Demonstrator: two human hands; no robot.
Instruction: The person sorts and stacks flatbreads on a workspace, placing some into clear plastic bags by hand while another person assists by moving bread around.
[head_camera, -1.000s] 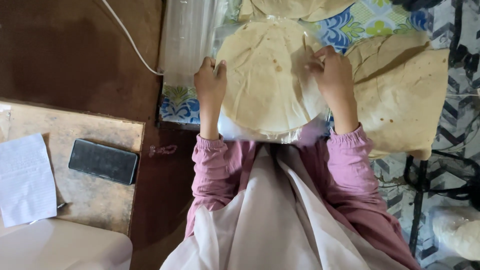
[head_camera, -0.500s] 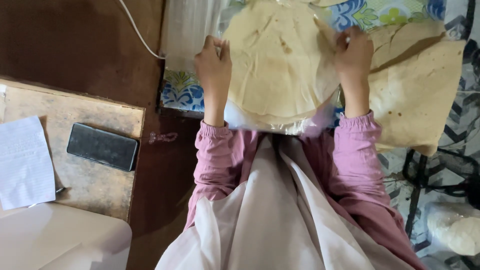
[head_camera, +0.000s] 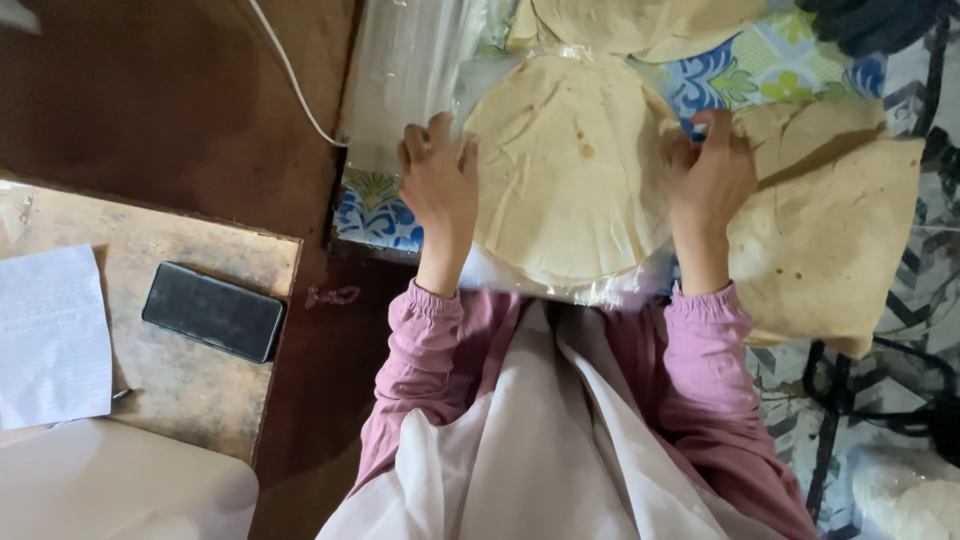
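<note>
A stack of round pale flatbreads (head_camera: 565, 170) lies in front of me inside a clear plastic bag (head_camera: 420, 75). My left hand (head_camera: 440, 185) grips the stack's left edge with fingers curled over the plastic. My right hand (head_camera: 710, 175) holds the right edge of the same stack. Both sleeves are pink. Folded flatbreads (head_camera: 835, 240) lie just right of my right hand, and more flatbreads (head_camera: 640, 20) sit at the top.
A blue floral cloth (head_camera: 375, 215) covers the surface under the bread. A wooden board (head_camera: 150, 300) at left bears a black phone (head_camera: 212, 312) and a white paper (head_camera: 52, 335). A white cable (head_camera: 290, 75) crosses the brown floor. Black cords (head_camera: 880, 385) lie at right.
Both hands have stayed on the sides of the flatbread stack, and the left fingers have shifted slightly on its edge. The view has shifted a little.
</note>
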